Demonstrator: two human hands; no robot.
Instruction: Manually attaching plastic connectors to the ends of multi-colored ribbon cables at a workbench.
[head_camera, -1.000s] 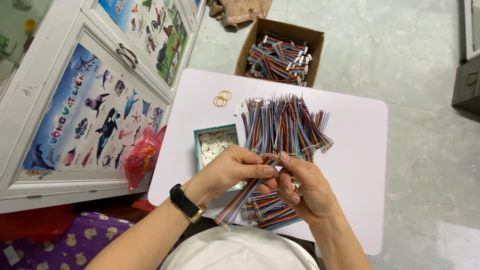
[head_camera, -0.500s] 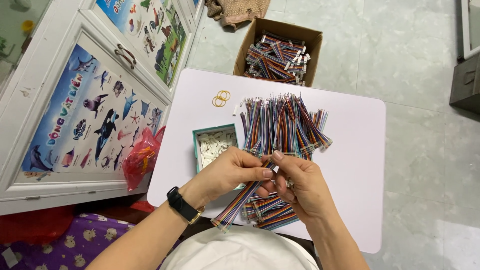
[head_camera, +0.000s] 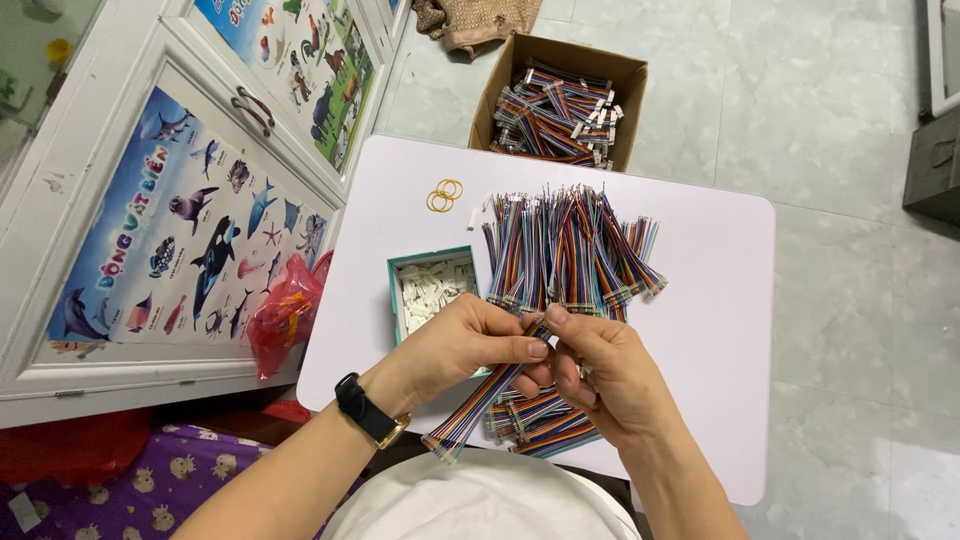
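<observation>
My left hand (head_camera: 462, 345) and my right hand (head_camera: 603, 372) meet over the near part of a white table (head_camera: 710, 330), both pinching the upper end of one multicoloured ribbon cable (head_camera: 478, 404) that trails down to the left. A black watch sits on my left wrist. Under my hands lies a small heap of finished cables (head_camera: 545, 420). Just beyond my fingers a large fan of loose multicoloured cables (head_camera: 565, 245) covers the table's middle. A small teal box of white connectors (head_camera: 430, 290) stands left of that fan, next to my left hand.
Yellow rubber bands (head_camera: 443, 194) lie near the table's far left corner. A cardboard box of bundled cables (head_camera: 560, 105) stands on the tiled floor behind the table. A white cabinet with animal posters (head_camera: 190, 220) and a red plastic bag (head_camera: 285, 315) are at the left.
Both hands stay together on the same cable with only small finger movements. The view has shifted slightly; nothing on the table has moved.
</observation>
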